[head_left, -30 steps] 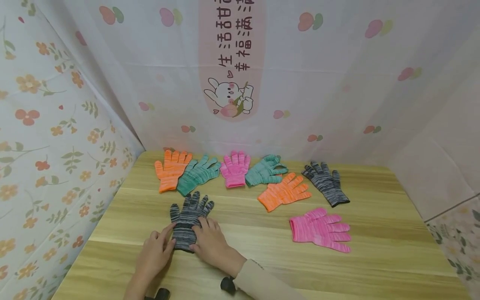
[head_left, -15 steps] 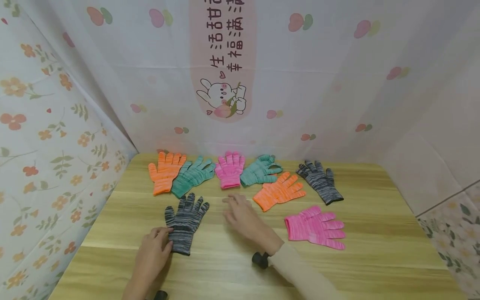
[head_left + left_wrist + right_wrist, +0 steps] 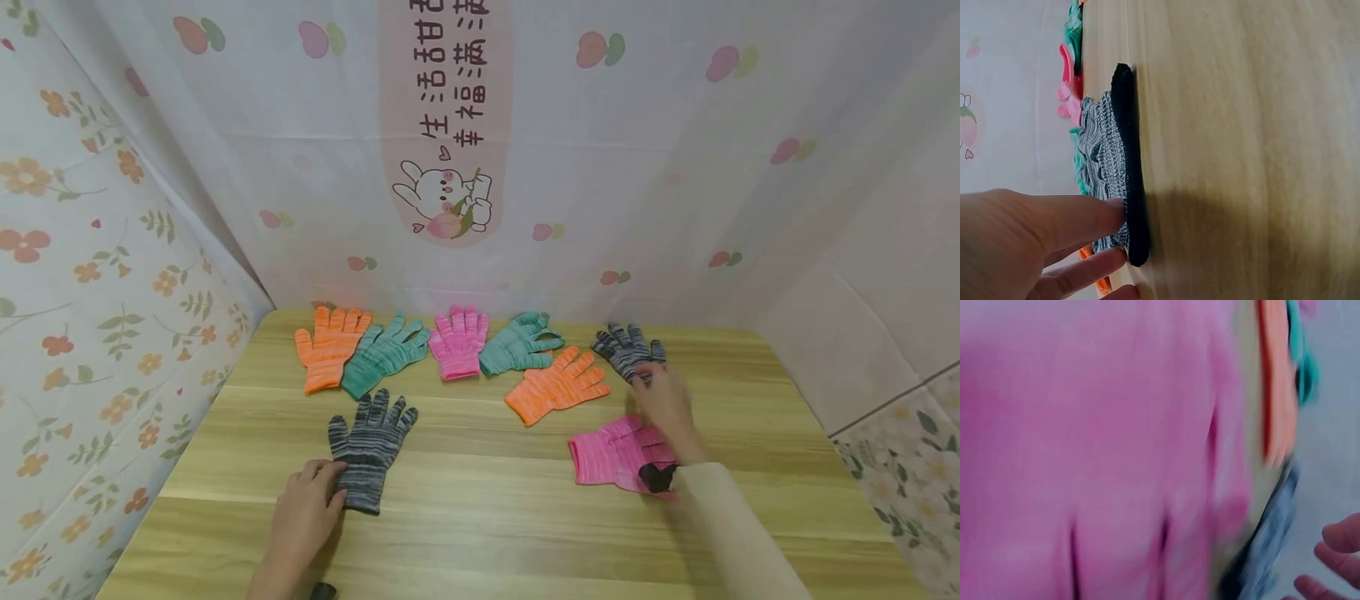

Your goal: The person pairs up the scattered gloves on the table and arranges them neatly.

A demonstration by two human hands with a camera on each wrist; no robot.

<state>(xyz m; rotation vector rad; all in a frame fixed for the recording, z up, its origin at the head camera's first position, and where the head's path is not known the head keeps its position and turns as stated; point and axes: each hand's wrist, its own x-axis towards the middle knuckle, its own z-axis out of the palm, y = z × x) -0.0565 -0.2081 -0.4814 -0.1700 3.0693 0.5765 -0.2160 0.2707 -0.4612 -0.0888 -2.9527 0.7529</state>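
My left hand [image 3: 303, 508] rests at the left edge of a black-and-grey striped knit glove [image 3: 369, 454] lying flat on the wooden table, fingers upward. Close up in the left wrist view, the thumb touches the ribbed part just above its black cuff [image 3: 1132, 169], and the other fingers lie loosely below. Over at the right, my right hand [image 3: 667, 408], blurred, reaches over the cuff end of a second black-and-grey glove [image 3: 624, 352]. Its fingers [image 3: 1341, 536] look spread apart in the right wrist view. Beneath that forearm lies a pink glove [image 3: 609, 454], partly hidden.
Along the back edge lie an orange glove [image 3: 330, 354], a green glove [image 3: 384, 358], a pink glove [image 3: 459, 342] and another green glove [image 3: 516, 346]. A second orange glove [image 3: 558, 387] sits just in front. A patterned curtain [image 3: 600, 167] hangs behind the table [image 3: 465, 517].
My right hand has left the left striped glove and swept across to the right one. My left hand stays at the left glove's edge. The head view has shifted slightly.
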